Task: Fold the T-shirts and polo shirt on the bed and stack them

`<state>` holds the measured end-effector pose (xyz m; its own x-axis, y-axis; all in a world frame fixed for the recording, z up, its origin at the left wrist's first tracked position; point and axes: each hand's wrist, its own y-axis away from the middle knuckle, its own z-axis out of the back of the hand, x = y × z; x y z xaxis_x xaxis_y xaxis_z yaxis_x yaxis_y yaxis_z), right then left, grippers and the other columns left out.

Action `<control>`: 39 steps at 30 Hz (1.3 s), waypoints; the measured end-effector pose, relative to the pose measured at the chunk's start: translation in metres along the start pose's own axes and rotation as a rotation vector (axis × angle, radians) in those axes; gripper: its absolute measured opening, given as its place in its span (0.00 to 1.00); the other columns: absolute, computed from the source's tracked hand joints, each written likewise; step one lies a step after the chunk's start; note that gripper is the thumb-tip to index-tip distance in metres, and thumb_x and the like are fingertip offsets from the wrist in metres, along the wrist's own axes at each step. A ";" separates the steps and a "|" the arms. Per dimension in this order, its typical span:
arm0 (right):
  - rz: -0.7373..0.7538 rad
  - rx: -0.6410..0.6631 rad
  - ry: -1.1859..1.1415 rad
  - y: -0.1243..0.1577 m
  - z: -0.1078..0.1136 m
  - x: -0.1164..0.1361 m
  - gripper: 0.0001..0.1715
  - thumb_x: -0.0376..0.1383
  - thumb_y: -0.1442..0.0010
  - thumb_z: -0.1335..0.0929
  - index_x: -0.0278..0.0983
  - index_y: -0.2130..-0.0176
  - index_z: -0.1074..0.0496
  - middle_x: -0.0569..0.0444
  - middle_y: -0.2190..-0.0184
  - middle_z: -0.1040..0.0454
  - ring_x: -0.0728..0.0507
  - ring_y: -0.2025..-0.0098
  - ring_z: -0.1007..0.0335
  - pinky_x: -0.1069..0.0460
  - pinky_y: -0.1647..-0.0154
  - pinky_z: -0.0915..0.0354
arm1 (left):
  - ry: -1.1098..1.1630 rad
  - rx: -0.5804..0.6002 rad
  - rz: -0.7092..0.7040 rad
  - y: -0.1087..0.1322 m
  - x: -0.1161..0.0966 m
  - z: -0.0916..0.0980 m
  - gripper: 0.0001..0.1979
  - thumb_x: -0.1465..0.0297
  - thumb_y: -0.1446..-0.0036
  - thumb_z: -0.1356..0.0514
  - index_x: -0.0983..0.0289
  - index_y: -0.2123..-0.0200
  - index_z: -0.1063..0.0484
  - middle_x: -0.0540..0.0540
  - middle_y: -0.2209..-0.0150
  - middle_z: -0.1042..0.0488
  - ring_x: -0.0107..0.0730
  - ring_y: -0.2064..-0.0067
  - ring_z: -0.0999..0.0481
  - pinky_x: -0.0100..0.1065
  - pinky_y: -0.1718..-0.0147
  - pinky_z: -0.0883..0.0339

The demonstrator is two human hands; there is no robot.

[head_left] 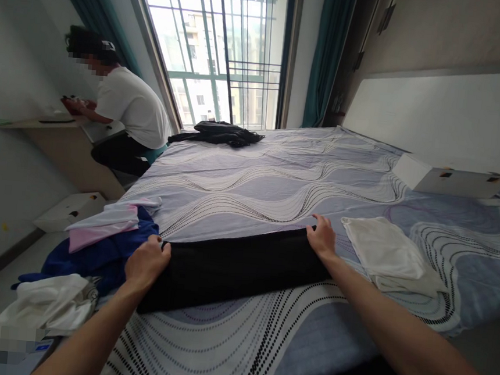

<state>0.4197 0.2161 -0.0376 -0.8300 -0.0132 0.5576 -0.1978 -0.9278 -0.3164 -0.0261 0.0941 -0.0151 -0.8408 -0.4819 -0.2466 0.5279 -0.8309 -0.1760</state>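
A black garment [234,268], folded into a long strip, lies across the near part of the bed [277,178]. My left hand [147,263] is closed on its left end, fingers curled over the edge. At the strip's right far corner my right hand [322,237] rests with the fingers bent down onto the cloth. A folded white garment [388,255] lies just right of my right hand.
A heap of blue, pink and white clothes [96,244] sits at the bed's left corner. Dark clothing [219,133] lies at the far edge by the window. A white box [447,178] rests near the headboard. Another person [125,112] sits at a wall desk, left.
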 end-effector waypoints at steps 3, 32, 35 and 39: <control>0.314 0.000 -0.086 0.036 -0.011 0.059 0.31 0.35 0.36 0.39 0.29 0.36 0.35 0.41 0.36 0.35 0.38 0.33 0.44 0.45 0.32 0.48 | 0.098 -0.220 -0.315 0.022 -0.057 0.000 0.24 0.65 0.36 0.53 0.71 0.42 0.31 0.70 0.46 0.26 0.52 0.43 0.27 0.48 0.44 0.35; 0.202 0.328 0.345 0.053 -0.029 -0.006 0.38 0.51 0.29 0.44 0.36 0.29 0.48 0.48 0.29 0.48 0.39 0.27 0.60 0.37 0.28 0.65 | -0.061 0.205 -0.119 0.029 0.034 -0.044 0.34 0.50 0.34 0.62 0.55 0.28 0.50 0.58 0.27 0.52 0.55 0.29 0.48 0.58 0.36 0.47; 0.158 0.343 0.342 0.051 -0.026 -0.016 0.38 0.51 0.29 0.46 0.35 0.29 0.48 0.47 0.28 0.50 0.41 0.26 0.62 0.37 0.28 0.65 | -0.005 0.220 -0.085 0.033 0.048 -0.037 0.37 0.48 0.35 0.62 0.56 0.28 0.54 0.56 0.27 0.53 0.55 0.29 0.47 0.59 0.36 0.47; 0.087 0.363 0.337 0.047 -0.020 -0.033 0.37 0.53 0.28 0.48 0.39 0.28 0.50 0.49 0.27 0.55 0.39 0.26 0.65 0.30 0.30 0.66 | 0.021 0.216 -0.086 0.035 0.050 -0.035 0.38 0.48 0.35 0.61 0.59 0.28 0.54 0.57 0.27 0.52 0.54 0.29 0.47 0.58 0.35 0.49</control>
<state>0.4276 0.1802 -0.0862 -0.9695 -0.0303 0.2432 0.0236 -0.9993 -0.0302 -0.0456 0.0502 -0.0669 -0.8778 -0.4025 -0.2599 0.4143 -0.9101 0.0100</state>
